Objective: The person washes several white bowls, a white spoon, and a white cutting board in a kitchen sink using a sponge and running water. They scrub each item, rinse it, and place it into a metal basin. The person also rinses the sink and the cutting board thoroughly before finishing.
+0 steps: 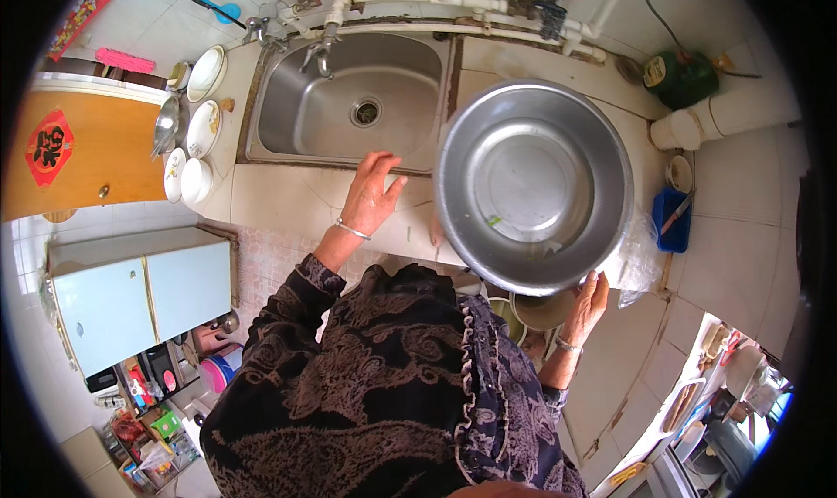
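A large round metal basin (467,226) sits on the tiled counter to the right of the sink. My right hand (587,305) grips its near rim, the fingertips showing at the edge. Small green scraps and what looks like a little water lie in its bottom. My left hand (374,194) is in the air over the counter's front strip, fingers apart, holding nothing. Just beyond it is the stainless steel sink (327,132), with green bits in its drain (365,113) and a metal faucet (319,56) above.
Bowls and plates (204,128) line the counter's left end. A clear plastic bag (637,262) lies right of the basin, near a blue tray (671,220) with a knife. A green jug (680,78) stands at the back right. Pots (539,308) sit below the counter's front edge.
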`<state>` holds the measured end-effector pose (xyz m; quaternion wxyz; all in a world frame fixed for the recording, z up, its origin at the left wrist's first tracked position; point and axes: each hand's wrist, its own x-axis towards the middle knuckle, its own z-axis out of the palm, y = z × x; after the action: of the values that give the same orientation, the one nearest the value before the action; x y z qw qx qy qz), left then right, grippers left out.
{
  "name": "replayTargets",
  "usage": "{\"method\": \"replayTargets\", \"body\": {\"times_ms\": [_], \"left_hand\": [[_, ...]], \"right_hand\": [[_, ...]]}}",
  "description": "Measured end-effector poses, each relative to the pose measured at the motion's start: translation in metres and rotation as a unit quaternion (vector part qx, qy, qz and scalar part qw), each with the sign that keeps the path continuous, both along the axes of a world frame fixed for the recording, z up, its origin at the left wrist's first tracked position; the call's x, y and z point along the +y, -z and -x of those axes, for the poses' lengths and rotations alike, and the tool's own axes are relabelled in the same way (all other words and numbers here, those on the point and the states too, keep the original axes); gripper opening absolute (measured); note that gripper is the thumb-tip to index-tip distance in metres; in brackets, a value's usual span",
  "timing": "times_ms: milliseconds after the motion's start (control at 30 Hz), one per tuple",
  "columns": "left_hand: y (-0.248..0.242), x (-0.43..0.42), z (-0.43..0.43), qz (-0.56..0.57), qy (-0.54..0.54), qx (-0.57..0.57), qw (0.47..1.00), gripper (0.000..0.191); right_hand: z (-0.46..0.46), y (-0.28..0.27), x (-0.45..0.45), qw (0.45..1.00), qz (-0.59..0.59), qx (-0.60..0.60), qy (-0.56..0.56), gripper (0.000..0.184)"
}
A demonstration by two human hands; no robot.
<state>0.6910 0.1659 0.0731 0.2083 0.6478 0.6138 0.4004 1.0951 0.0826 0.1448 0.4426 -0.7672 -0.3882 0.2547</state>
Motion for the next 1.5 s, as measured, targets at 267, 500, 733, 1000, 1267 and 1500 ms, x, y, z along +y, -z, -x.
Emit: {"method": "replayTargets", "body": {"times_ms": [267,500,733,1000,1267,1500], "left_hand": [[0.063,-0.028,0.096,-0.020,-0.007,-0.016,1.000,0.031],[0.086,-0.053,0.158,0.098,0.020,-0.061,0.993,0.027],[0.077,-0.013,0.044,0.034,0.217,-0.140,0.965,0.034],[0.081,0.039,-0.112,0.003,0.132,-0.010,0.991,0.082],[0.073,0.046,-0.082,0.102,0.132,-0.221,0.961,0.055],[0.093,0.015,-0.005,0.125,0.037,-0.364,0.922,0.051]], "right_hand": [[-0.045,0.048,0.009,0.966,-0.065,-0.250,0.014,0.063],[-0.050,0.045,0.028,0.957,-0.001,-0.280,0.075,0.061],[-0.061,0.054,0.024,0.951,0.016,-0.286,0.119,0.056],[0.004,0.039,0.039,0.948,0.005,-0.288,0.134,0.049],[0.023,0.055,0.031,0.965,-0.048,-0.237,0.104,0.064],[0.033,0.069,0.049,0.981,-0.094,-0.154,0.068,0.035]]}}
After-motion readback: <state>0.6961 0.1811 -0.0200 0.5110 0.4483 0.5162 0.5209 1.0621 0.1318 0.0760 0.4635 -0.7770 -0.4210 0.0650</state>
